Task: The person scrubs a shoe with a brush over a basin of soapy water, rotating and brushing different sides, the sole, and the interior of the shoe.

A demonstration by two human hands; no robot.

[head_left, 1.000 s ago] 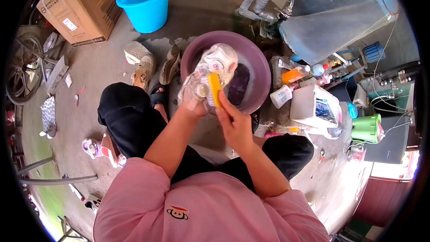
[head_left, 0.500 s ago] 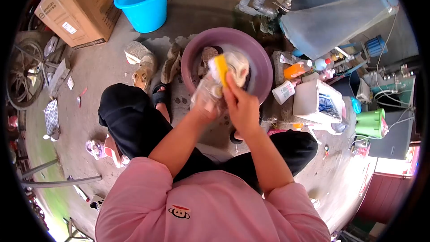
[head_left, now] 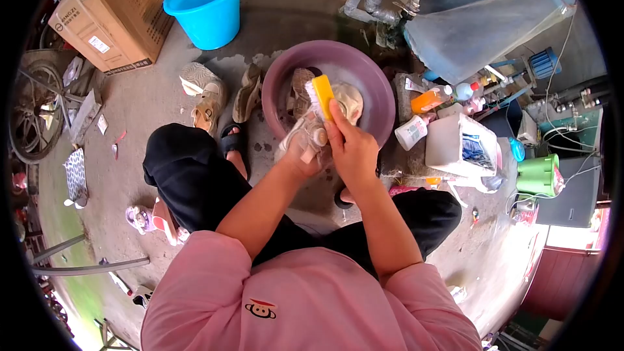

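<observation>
Hands: two, bare, both above the purple basin (head_left: 386, 114). Left hand (head_left: 303, 162) curled round the near end of a pale shoe (head_left: 305, 138), seemingly to steady it; right hand (head_left: 354, 146) pinching a yellow brush (head_left: 324, 96) between thumb and fingers at its near end, which leaves the bristles free, facing left.

Cardboard box (head_left: 120, 16): on the floor, far left of the basin, likely kept clear of splashes.

Basin: before the person's feet, low between the knees, presumably so both arms reach it easily.

Blue tub (head_left: 207, 16): upright, beyond the basin and to its left.

White box (head_left: 448, 146): right of the basin, apparently as a holder for small goods.

Pale shoe: over the basin's near part, probably so drips fall inside. A rounded pale form past the brush may be its other end; the view does not settle it.

Brown shoe (head_left: 300, 84): inside the basin, by its left wall.

Orange bottle (head_left: 426, 101): just right of the basin, within easy reach.
</observation>
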